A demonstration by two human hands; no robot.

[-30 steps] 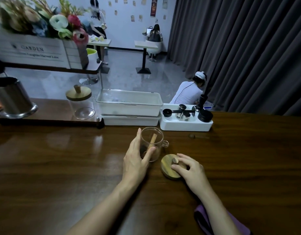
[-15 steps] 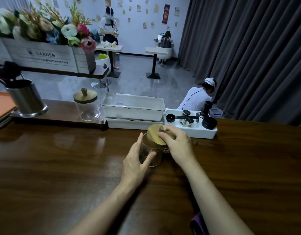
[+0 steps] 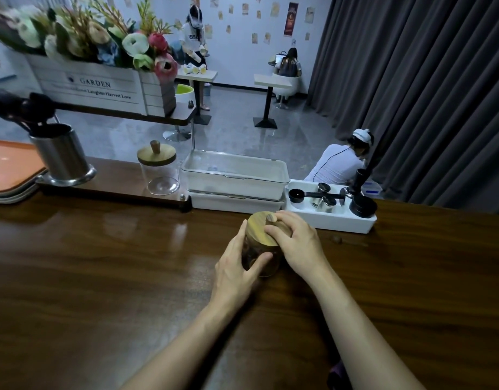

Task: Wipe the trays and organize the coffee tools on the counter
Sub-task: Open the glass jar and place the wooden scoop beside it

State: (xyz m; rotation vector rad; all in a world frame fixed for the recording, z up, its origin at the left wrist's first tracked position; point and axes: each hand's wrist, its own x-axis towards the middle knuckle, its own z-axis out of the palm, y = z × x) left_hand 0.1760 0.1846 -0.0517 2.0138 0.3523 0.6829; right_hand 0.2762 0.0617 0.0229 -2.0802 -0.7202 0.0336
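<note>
The left hand [image 3: 236, 267] curls thumb and fingers round the glass jar [image 3: 260, 261] on the counter [image 3: 102, 277], just near of the stacked white trays [image 3: 234, 180]; the right hand [image 3: 297, 244] pinches the knob of the wooden lid [image 3: 256, 229] atop the jar

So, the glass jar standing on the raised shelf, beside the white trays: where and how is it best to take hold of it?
Grip the glass jar round its wall, below the wooden lid, coming from the front. It stands upright; the knob would likely lift only the lid, and the stacked white trays stand close on its right.
</note>
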